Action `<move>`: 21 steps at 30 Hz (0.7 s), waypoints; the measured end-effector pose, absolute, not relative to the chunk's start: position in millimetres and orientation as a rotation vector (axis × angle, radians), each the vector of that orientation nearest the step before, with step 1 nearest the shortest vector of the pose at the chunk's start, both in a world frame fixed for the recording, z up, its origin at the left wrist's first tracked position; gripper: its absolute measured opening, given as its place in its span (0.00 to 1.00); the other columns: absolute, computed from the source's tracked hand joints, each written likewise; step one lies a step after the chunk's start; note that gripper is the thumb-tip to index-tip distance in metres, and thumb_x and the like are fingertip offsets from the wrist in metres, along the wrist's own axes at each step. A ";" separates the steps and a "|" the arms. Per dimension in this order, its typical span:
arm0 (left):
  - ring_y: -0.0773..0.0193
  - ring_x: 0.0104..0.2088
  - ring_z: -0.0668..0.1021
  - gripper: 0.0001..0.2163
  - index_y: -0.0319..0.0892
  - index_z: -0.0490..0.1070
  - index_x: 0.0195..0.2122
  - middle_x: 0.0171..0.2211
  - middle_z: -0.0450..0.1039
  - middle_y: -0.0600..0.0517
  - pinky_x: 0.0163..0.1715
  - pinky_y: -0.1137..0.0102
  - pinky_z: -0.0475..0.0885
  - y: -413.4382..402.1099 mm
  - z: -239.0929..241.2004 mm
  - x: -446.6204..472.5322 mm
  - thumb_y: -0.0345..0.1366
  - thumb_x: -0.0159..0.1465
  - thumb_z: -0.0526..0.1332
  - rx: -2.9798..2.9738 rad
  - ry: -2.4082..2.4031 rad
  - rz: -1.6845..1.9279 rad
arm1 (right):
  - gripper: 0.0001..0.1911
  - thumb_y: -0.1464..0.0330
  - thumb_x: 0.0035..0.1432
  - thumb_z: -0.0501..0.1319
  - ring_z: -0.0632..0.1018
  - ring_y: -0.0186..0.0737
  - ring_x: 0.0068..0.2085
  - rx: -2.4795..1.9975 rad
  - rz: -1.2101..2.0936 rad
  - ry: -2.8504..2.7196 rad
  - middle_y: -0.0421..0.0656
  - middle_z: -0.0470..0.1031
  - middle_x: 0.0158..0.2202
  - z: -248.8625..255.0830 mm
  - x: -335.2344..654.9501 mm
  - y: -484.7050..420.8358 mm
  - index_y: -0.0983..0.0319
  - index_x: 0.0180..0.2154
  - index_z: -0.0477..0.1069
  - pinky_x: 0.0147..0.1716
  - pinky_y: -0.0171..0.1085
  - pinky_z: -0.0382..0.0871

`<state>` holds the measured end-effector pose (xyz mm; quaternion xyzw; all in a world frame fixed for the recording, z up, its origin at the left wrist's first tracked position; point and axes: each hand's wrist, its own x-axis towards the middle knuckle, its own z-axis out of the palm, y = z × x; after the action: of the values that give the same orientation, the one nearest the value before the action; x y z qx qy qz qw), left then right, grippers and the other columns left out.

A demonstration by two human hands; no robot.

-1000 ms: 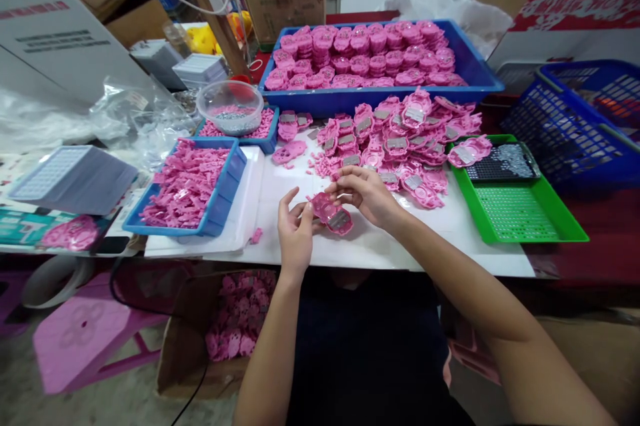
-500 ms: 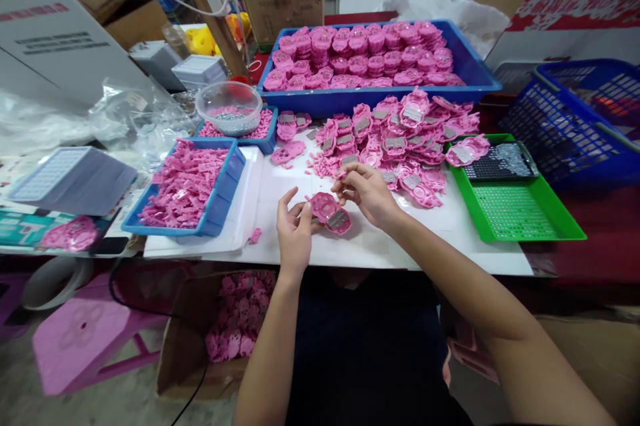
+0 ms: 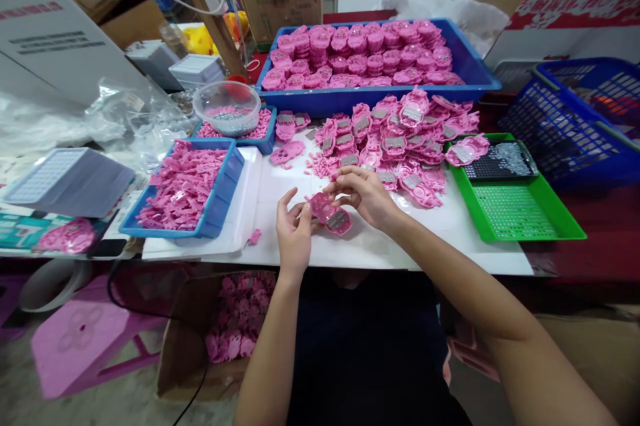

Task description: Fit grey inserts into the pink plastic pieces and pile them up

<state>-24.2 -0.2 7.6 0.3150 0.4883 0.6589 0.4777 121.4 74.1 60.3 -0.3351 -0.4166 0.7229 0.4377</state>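
Note:
My left hand (image 3: 293,231) grips the near edge of a pink plastic shell (image 3: 330,211) with a grey metal plate, held just above the white work surface (image 3: 280,179). My right hand (image 3: 367,193) is closed in a pinch over the shell's far edge; what the fingertips hold is too small to see. Just beyond the hands lies a loose heap of similar pink shells with grey plates (image 3: 400,136).
A blue tray of small pink parts (image 3: 186,185) sits left. A large blue tray of stacked pink pieces (image 3: 365,56) is behind. A green tray (image 3: 510,196) and blue basket (image 3: 580,119) stand right. A clear bowl (image 3: 227,106) rests back left. A cardboard box of pink parts (image 3: 235,323) lies below.
The hands stay almost in place on the pink shell; the right fingers shift slightly over its far edge. The view drifts a little.

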 end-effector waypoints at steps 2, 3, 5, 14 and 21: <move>0.65 0.35 0.81 0.27 0.47 0.62 0.60 0.38 0.74 0.51 0.33 0.71 0.80 0.2 6.9 -24.4 0.46 0.63 0.67 0.775 1.198 1.608 | 0.08 0.68 0.52 0.67 0.80 0.35 0.28 -0.844 1.786 -1.037 0.41 0.81 0.28 60.0 120.8 74.4 0.62 0.35 0.72 0.27 0.33 0.76; 0.65 0.35 0.81 0.27 0.47 0.62 0.60 0.38 0.74 0.51 0.33 0.71 0.80 0.3 6.5 -24.6 0.46 0.63 0.67 0.776 1.200 1.608 | 0.08 0.68 0.52 0.67 0.80 0.36 0.28 -0.844 1.780 -1.038 0.41 0.81 0.28 60.0 120.5 74.4 0.62 0.35 0.72 0.26 0.33 0.76; 0.65 0.35 0.81 0.28 0.47 0.62 0.60 0.38 0.74 0.50 0.33 0.71 0.80 0.4 6.0 -25.0 0.47 0.62 0.67 0.772 1.202 1.609 | 0.07 0.68 0.52 0.67 0.80 0.35 0.27 -0.833 1.780 -1.040 0.42 0.81 0.28 60.7 120.2 74.0 0.62 0.35 0.72 0.26 0.33 0.76; 0.65 0.34 0.81 0.27 0.47 0.62 0.60 0.39 0.74 0.50 0.32 0.72 0.79 -0.2 7.5 -24.7 0.47 0.63 0.67 0.778 1.205 1.606 | 0.09 0.67 0.53 0.69 0.82 0.37 0.31 -0.805 1.843 -1.075 0.44 0.83 0.32 63.5 120.2 70.9 0.63 0.36 0.73 0.31 0.34 0.79; 0.66 0.29 0.78 0.24 0.44 0.63 0.61 0.33 0.76 0.52 0.31 0.72 0.74 4.0 4.4 -24.3 0.43 0.66 0.63 0.966 1.339 1.515 | 0.13 0.64 0.51 0.72 0.72 0.30 0.24 -0.947 1.673 -1.153 0.38 0.76 0.25 60.0 119.9 72.4 0.62 0.39 0.80 0.16 0.28 0.65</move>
<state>-24.3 4.0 4.4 0.3882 0.5379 0.6086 0.4355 119.9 72.4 60.0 -0.3803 -0.4633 0.6720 0.4350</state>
